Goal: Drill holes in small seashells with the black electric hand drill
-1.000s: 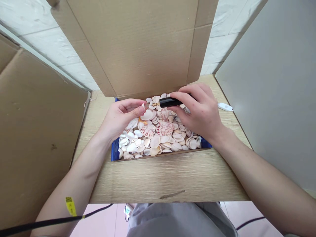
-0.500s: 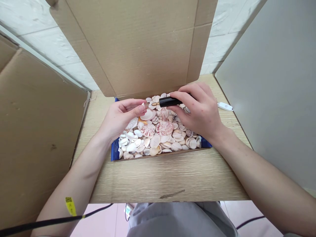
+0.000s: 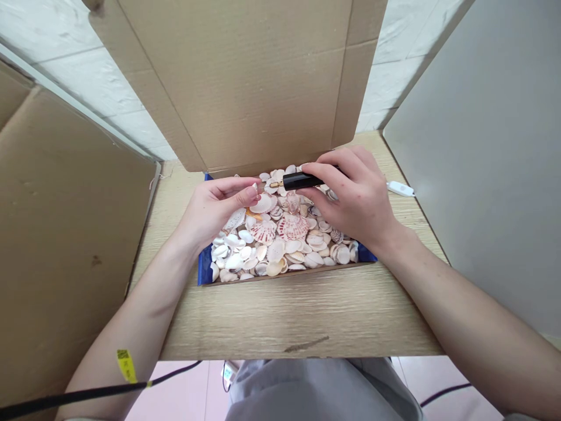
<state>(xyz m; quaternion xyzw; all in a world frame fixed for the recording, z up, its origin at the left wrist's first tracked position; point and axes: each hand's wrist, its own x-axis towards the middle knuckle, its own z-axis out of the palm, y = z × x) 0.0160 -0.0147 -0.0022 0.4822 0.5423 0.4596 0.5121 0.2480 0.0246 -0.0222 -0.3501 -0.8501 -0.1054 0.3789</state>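
Whitish shell [image 3: 255, 187] | left hand [image 3: 214, 202] pinching it | right hand [image 3: 357, 190] gripping smooth cylindrical drill [image 3: 300, 180] | ribbed, fan-shaped shells [image 3: 293, 227] below

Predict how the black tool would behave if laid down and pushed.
The black tool would probably roll, given its rounded shape. Its shiny surface may be slippery, and the narrow brass-coloured end looks slim enough to suffer from knocks.

Grey cloth [image 3: 307, 393], loosely creased, covers the lap, with a darker fold toward the right. The left hand [image 3: 213, 207], right hand [image 3: 357, 196] and both forearms [image 3: 144, 304] are bare. A black cable [image 3: 96, 392] bearing a printed yellow tag [image 3: 127, 367] crosses before the left one.
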